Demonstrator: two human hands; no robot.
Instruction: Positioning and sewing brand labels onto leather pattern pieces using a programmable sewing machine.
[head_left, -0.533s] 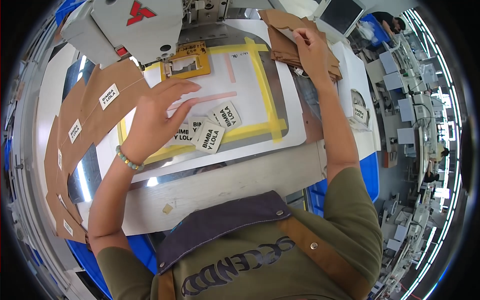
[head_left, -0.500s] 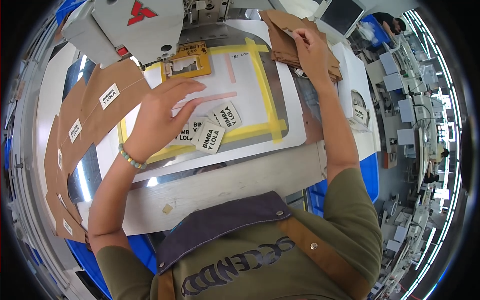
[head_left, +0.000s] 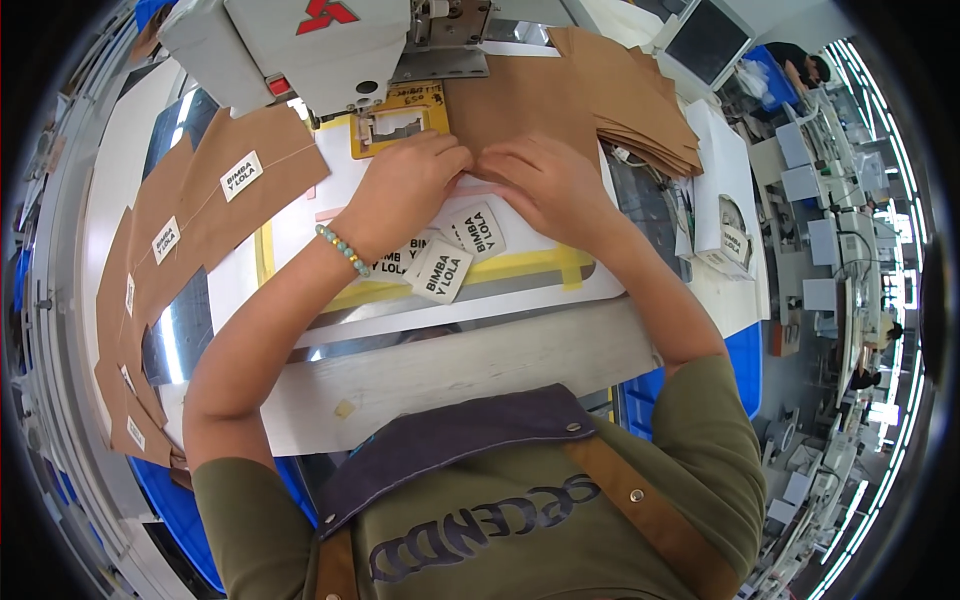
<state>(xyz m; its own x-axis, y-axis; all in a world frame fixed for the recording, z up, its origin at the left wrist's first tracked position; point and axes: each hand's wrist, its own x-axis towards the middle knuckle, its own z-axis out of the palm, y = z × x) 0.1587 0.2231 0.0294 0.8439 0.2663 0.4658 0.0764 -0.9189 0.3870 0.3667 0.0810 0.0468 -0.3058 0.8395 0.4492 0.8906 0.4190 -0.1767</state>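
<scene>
A flat brown panel [head_left: 530, 95] lies over the white template sheet [head_left: 335, 190], beside the yellow clamp frame [head_left: 438, 118] of a sewing machine. At its near left corner, the fingers of my left hand [head_left: 410, 190] are closed on the edge. My right hand [head_left: 550, 188] pinches the same near edge a little to the right, its fingertips close to the left ones. The exact grip is partly hidden by the hands. Several white printed labels [head_left: 441, 270] sit loosely overlapped just below my hands, on the template.
The white sewing machine head [head_left: 300, 55] stands at the back left. Brown panels bearing white labels [head_left: 205, 205] fan down the left side. A stack of plain brown panels [head_left: 640, 95] lies at back right, near a white box [head_left: 715, 190] of labels and a dark screen [head_left: 708, 45].
My right hand has come left from the stack, bringing a brown panel onto the template. My left hand has moved right to meet it at the panel's near edge.
</scene>
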